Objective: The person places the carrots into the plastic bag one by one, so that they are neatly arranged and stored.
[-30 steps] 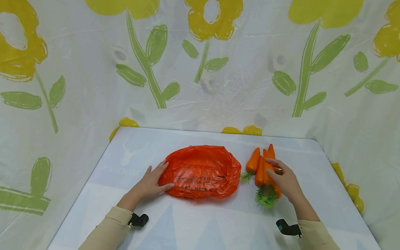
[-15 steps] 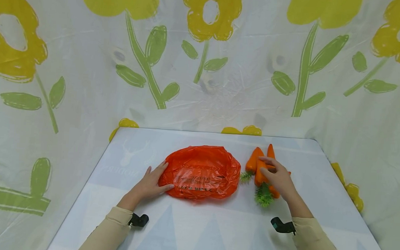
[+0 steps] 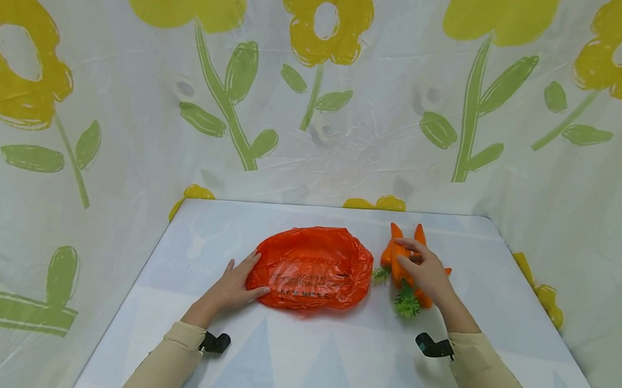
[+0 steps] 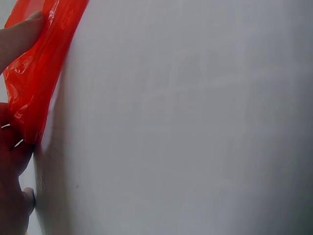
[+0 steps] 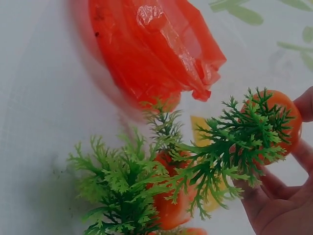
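Note:
An orange-red plastic bag point(image 3: 312, 270) with dark print lies on the table, its crumpled mouth spread wide. At its left edge rests my left hand point(image 3: 235, 284), with thumb and forefinger spread on the plastic; the left wrist view shows the thumb on the red film point(image 4: 36, 78). My right hand point(image 3: 428, 276) grips an orange toy carrot point(image 3: 399, 260) between thumb and fingers, over the other carrots and right of the bag. Its green leafy top point(image 5: 259, 127) hangs toward the camera in the right wrist view. Part of the carrot is behind my fingers.
Several more toy carrots point(image 3: 420, 234) lie under and around my right hand, partly covered by it. One leafy top point(image 3: 380, 274) lies close to the bag's right side. The pale table point(image 3: 302, 357) ends at a flower-print curtain point(image 3: 365, 161) behind and at the sides.
My right hand has moved left toward the bag and taken hold of a carrot, which has shifted left and tilted up. My left hand and the bag stay put.

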A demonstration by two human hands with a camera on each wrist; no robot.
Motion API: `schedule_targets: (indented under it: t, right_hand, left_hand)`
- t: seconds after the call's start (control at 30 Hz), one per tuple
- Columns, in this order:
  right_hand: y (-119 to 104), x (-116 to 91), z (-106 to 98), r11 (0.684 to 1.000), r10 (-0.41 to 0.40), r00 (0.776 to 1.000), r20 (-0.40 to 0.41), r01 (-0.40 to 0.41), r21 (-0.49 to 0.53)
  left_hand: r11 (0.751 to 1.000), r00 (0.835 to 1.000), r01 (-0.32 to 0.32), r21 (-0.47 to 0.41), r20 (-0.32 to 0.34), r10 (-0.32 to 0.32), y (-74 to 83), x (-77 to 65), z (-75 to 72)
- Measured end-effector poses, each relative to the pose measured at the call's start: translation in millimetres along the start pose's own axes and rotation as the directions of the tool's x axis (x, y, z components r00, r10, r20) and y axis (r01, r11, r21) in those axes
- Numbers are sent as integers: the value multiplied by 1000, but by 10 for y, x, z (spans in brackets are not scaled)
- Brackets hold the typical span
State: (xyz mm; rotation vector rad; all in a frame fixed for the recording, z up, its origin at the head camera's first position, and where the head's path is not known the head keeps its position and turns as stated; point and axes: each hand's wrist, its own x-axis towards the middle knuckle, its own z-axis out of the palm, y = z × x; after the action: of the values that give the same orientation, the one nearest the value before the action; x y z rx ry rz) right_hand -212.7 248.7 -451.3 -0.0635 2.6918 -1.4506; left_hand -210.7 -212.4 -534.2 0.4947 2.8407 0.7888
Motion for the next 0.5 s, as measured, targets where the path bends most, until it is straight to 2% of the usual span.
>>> schedule_targets:
  t: [0.23,0.5]
  right_hand:
    - [-66,-12,-8,999,-41,999,-8,40,-17]
    - [-77,9,41,998,-57,998,4,57,21]
  left_hand:
    - [1000,1000,15,4,10,-15,4,-4,-10]
    - [1000,1000,12,6,6,-12,10,-9,-9]
